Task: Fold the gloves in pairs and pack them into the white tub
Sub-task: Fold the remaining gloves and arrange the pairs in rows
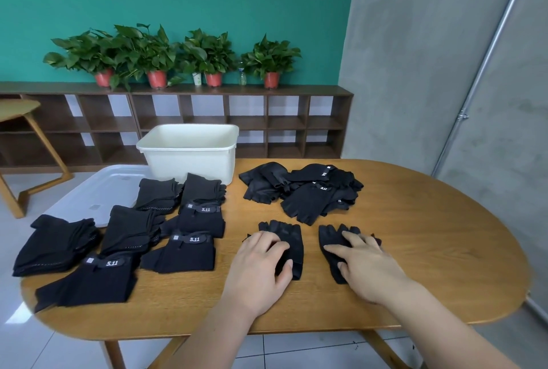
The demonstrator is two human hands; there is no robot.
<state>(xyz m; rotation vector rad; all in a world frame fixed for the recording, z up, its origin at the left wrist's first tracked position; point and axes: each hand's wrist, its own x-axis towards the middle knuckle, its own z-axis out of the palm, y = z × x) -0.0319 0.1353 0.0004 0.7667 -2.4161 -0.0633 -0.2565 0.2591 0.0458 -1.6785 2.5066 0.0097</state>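
**Two gloves pinned flat, side by side**

The left hand (261,267) lies on one black glove (292,238), its fingers (268,242) loosely spread and pressing down, gripping nothing. The right hand (364,267) presses the second glove (329,233) just beside it with straight fingers. A glove heap (299,190) sits behind them and folded pairs (189,220) lie to the left. The white tub (184,147) stands at the far edge of the table (415,250).

Seemingly an office lounge. Potted plants (166,54) atop low cubby shelving (207,90) at twelve o'clock; concrete wall (415,72) at two.
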